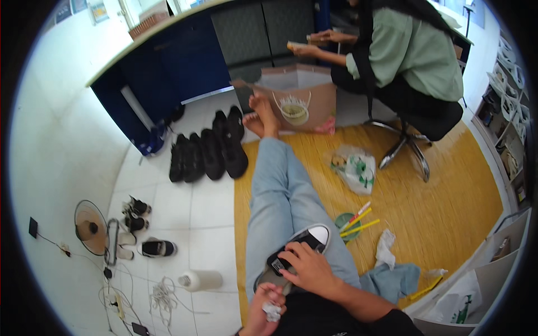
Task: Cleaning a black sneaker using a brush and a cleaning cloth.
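Observation:
A black canvas sneaker with a white toe cap [318,233] lies across the lap of the person in light blue jeans [275,189]. On its tongue and opening rests my right hand [309,269], fingers bent over the shoe. By the heel, my left hand [265,311] is closed around a crumpled white wad [272,311], perhaps tissue or cloth. A green bowl [345,222] with yellow sticks and a red-and-white one stands to the right of the knees.
Black shoes [212,153] stand in a row near the feet. A large paper bag [302,105], a plastic bag [357,170] and a blue cloth [395,281] lie around. A white bottle [201,280], cords [162,298] and a fan [90,227] are left. A co-worker [403,54] sits at upper right.

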### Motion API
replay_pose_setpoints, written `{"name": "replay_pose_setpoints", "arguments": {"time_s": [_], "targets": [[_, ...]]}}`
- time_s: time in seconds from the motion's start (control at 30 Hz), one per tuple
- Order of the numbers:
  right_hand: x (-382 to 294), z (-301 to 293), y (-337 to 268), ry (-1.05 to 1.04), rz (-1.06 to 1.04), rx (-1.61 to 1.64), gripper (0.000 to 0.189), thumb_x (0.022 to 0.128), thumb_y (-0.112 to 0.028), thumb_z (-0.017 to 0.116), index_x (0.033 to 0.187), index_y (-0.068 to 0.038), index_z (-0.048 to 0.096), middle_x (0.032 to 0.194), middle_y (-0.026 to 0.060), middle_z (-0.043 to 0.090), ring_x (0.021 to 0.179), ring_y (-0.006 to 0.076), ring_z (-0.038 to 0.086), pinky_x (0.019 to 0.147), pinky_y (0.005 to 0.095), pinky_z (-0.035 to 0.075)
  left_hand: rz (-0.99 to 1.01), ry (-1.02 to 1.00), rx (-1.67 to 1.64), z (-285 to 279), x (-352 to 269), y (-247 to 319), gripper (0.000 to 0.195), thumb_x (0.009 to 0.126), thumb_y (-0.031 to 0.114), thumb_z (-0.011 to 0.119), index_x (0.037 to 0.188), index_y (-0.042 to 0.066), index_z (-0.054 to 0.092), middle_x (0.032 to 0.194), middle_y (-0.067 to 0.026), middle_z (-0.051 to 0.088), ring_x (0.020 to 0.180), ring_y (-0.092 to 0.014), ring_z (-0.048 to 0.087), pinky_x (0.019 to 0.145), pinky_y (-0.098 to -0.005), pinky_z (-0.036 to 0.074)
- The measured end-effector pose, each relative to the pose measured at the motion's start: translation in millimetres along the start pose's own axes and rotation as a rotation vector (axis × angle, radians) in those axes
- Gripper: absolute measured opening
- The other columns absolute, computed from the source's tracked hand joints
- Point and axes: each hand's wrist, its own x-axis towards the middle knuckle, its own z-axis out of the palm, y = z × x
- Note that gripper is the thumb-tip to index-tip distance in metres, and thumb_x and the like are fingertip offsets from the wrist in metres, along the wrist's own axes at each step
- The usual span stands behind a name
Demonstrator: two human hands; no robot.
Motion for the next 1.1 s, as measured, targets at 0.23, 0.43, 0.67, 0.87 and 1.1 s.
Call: {"name": "replay_pose_setpoints", "arguments": {"time_s": [0.23, 0.43, 0.67, 0.87, 1.1], "targets": [[4, 30, -10, -0.144, 0.211, -0.139, 0.058, 0.074, -0.044, 0.076, 0.109, -0.006, 0.048, 0.1, 0.0122, 0.055, 0.086, 0.0313, 0.063, 0.061, 0.044, 0.054, -0.007, -0.108, 0.414, 21, 24, -7, 0.044, 0.09, 0.002, 0.054, 0.133, 0.004, 0.047, 0.122, -0.0095, 0.056, 0.096, -0.018, 0.062, 0.074, -0.0252, 0.052], [0, 43, 1, -0.161, 0.328, -0.194, 0.042, 0.077, -0.032, 0.078, 0.103, -0.006, 0.057, 0.095, 0.0109, 0.067, 0.075, 0.0316, 0.067, 0.063, 0.0429, 0.053, 0.126, -0.229, 0.533, 36, 66, 8, 0.041, 0.09, 0.003, 0.053, 0.131, 0.005, 0.048, 0.119, -0.0088, 0.057, 0.094, -0.016, 0.061, 0.072, -0.0246, 0.051], [5, 4, 7, 0.376, 0.135, -0.08, 0.025, 0.08, -0.013, 0.062, 0.104, -0.005, 0.064, 0.098, 0.0167, 0.061, 0.089, 0.0374, 0.06, 0.075, 0.0442, 0.051, 0.232, -0.257, 0.657, 42, 82, 21, 0.037, 0.092, 0.004, 0.052, 0.129, 0.005, 0.05, 0.116, -0.0081, 0.058, 0.091, -0.015, 0.061, 0.069, -0.0239, 0.05], [2, -18, 14, 0.375, 0.007, -0.09, 0.029, 0.078, -0.002, 0.061, 0.106, -0.005, 0.067, 0.099, 0.015, 0.061, 0.09, 0.0351, 0.06, 0.077, 0.0424, 0.051, 0.273, -0.235, 0.743, 38, 87, 18, 0.034, 0.092, 0.005, 0.051, 0.127, 0.005, 0.051, 0.113, -0.0075, 0.059, 0.089, -0.014, 0.06, 0.067, -0.0234, 0.049], [-12, -34, -4, 0.386, -0.065, 0.02, 0.028, 0.08, 0.0, 0.062, 0.107, -0.004, 0.068, 0.103, 0.0148, 0.063, 0.093, 0.0337, 0.062, 0.078, 0.0387, 0.053, 0.281, -0.163, 0.792, 34, 80, 6, 0.032, 0.093, 0.006, 0.05, 0.125, 0.005, 0.052, 0.11, -0.0068, 0.06, 0.087, -0.012, 0.06, 0.064, -0.0228, 0.049]]}}
